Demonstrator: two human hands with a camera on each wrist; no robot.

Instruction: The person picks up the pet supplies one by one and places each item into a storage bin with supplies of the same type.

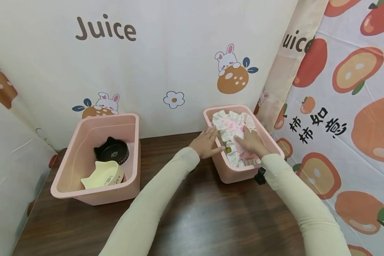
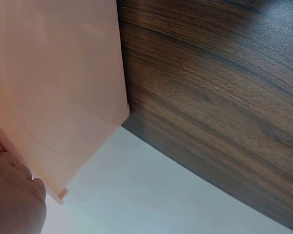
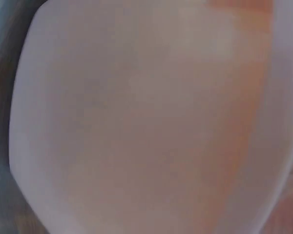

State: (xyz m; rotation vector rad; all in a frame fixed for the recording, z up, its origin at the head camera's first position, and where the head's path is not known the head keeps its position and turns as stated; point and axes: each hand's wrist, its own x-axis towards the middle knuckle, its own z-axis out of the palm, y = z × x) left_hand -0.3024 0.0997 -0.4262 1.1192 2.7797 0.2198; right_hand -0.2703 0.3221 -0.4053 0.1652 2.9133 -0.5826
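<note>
In the head view, a white ruffled cloth item with a pink printed middle lies in the right pink bin. My right hand rests on this cloth, thumb and fingers spread apart. My left hand lies at the bin's left rim, its fingers extended beside the ruffle. A small yellowish object peeks out next to the cloth's edge; its kind is unclear. The left wrist view catches part of the left hand by the rim. Blur and the bin wall fill most of the right wrist view.
Another pink bin stands at the left, holding a black cat-eared pet bowl and a pale yellow one. Both bins sit on a dark wood table. Printed curtains hang behind and at the sides.
</note>
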